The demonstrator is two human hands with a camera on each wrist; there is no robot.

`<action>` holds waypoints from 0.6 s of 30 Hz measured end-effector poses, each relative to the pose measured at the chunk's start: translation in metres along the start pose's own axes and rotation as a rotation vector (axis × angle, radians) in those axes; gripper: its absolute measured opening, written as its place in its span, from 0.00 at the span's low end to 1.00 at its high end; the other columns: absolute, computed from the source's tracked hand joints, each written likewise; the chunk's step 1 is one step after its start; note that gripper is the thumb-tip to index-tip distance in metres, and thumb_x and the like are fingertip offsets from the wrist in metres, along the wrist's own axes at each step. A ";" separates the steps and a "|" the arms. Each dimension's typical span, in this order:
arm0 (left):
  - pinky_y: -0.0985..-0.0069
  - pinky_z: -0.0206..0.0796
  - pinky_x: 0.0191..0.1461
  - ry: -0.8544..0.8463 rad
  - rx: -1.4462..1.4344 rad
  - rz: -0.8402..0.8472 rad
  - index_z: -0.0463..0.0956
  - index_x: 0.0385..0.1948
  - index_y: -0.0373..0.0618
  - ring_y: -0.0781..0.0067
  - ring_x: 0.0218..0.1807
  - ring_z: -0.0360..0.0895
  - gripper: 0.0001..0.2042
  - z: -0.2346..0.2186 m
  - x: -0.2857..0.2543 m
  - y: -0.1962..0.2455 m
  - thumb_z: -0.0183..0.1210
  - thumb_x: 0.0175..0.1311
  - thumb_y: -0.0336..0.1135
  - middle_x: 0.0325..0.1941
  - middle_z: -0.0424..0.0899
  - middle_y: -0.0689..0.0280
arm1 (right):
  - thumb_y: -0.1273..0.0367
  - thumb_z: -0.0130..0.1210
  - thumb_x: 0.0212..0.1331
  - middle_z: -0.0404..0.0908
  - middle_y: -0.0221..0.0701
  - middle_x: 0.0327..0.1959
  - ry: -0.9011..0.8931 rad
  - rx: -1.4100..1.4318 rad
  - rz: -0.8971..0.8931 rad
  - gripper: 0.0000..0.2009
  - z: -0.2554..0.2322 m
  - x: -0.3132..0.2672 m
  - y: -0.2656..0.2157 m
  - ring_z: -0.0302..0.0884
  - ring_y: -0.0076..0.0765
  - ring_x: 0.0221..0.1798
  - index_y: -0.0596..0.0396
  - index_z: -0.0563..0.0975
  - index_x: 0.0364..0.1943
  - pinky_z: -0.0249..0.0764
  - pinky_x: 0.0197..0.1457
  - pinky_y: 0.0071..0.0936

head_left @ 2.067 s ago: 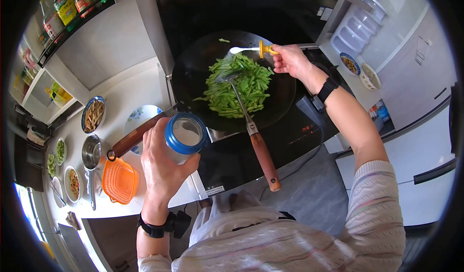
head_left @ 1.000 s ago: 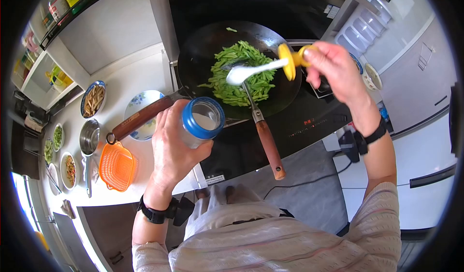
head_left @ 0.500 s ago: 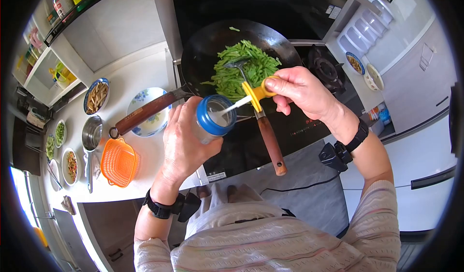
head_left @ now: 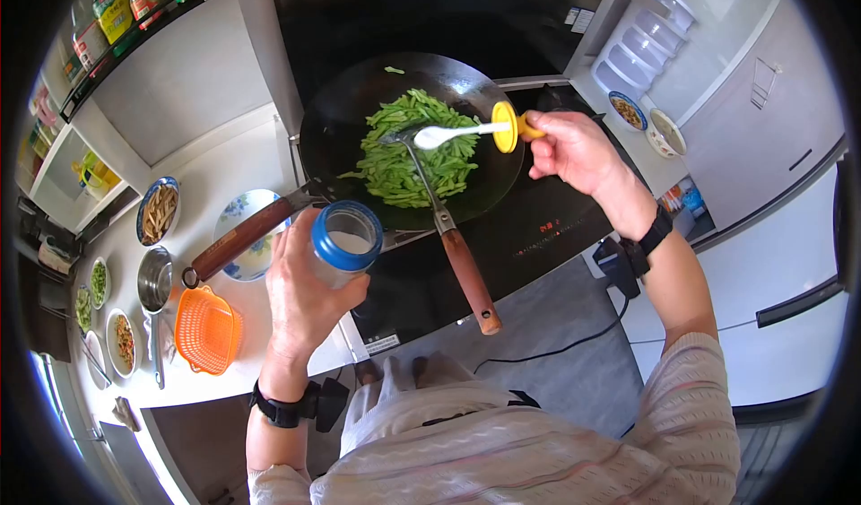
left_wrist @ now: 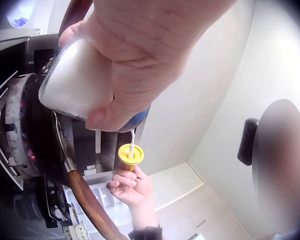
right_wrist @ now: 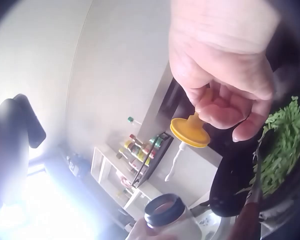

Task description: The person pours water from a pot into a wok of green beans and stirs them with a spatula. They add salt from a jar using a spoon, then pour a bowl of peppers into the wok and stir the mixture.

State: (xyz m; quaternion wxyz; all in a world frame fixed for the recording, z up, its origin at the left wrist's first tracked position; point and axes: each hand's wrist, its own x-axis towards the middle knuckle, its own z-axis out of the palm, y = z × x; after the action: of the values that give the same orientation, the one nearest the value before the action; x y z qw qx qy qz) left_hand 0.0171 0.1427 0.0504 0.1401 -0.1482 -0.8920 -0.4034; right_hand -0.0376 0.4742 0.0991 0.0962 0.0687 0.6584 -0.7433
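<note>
My left hand point(head_left: 305, 303) grips a clear jar with a blue rim point(head_left: 348, 250), its mouth uncovered. White powder fills part of the jar point(left_wrist: 77, 80), as the left wrist view shows. Between thumb and fingers, my right hand point(head_left: 578, 151) pinches the handle of a yellow lid point(head_left: 505, 126) that has a white spoon point(head_left: 438, 137) fixed to it. The spoon points left, over the wok point(head_left: 323, 133). Sliced green vegetables point(head_left: 430, 178) are heaped in the wok. A spatula point(head_left: 462, 272) lies with its blade in them, its wooden handle reaching past the stove's front edge.
On the left counter are an orange basket point(head_left: 206, 330), a small saucepan point(head_left: 154, 281), a flowered plate point(head_left: 247, 267) under the wok's wooden handle point(head_left: 238, 240), and several bowls of cut ingredients. Two bowls point(head_left: 665, 133) stand right of the stove. Bottles point(head_left: 112, 12) line the upper-left shelf.
My right hand brought the spoon from the wok into the jar's mouth, then drew it out and back right over the wok. My left hand keeps holding the jar.
</note>
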 end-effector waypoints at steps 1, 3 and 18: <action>0.64 0.63 0.52 0.000 0.014 -0.014 0.66 0.47 0.41 0.54 0.47 0.69 0.32 -0.001 -0.002 -0.001 0.64 0.30 0.32 0.43 0.75 0.58 | 0.62 0.52 0.58 0.68 0.23 0.14 0.075 -0.054 -0.029 0.14 -0.008 0.004 -0.001 0.67 0.19 0.15 0.61 0.74 0.28 0.72 0.23 0.20; 0.64 0.63 0.53 0.005 0.003 -0.032 0.66 0.48 0.41 0.55 0.48 0.69 0.32 -0.002 -0.004 0.000 0.63 0.30 0.32 0.43 0.75 0.58 | 0.62 0.51 0.58 0.68 0.22 0.14 0.254 -0.258 -0.078 0.13 -0.019 0.015 0.003 0.66 0.18 0.14 0.59 0.75 0.26 0.70 0.21 0.18; 0.65 0.62 0.55 0.013 -0.056 -0.091 0.65 0.50 0.37 0.52 0.50 0.70 0.36 -0.014 -0.015 -0.002 0.66 0.29 0.35 0.45 0.74 0.51 | 0.63 0.50 0.59 0.69 0.22 0.14 0.126 -0.371 -0.314 0.12 0.006 0.014 -0.024 0.65 0.15 0.15 0.58 0.74 0.27 0.64 0.20 0.14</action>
State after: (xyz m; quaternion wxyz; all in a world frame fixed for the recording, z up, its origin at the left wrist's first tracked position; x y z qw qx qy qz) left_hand 0.0320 0.1280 0.0522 0.1230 -0.1088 -0.8852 -0.4352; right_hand -0.0567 0.4705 0.1199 -0.0506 -0.0070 0.7908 -0.6099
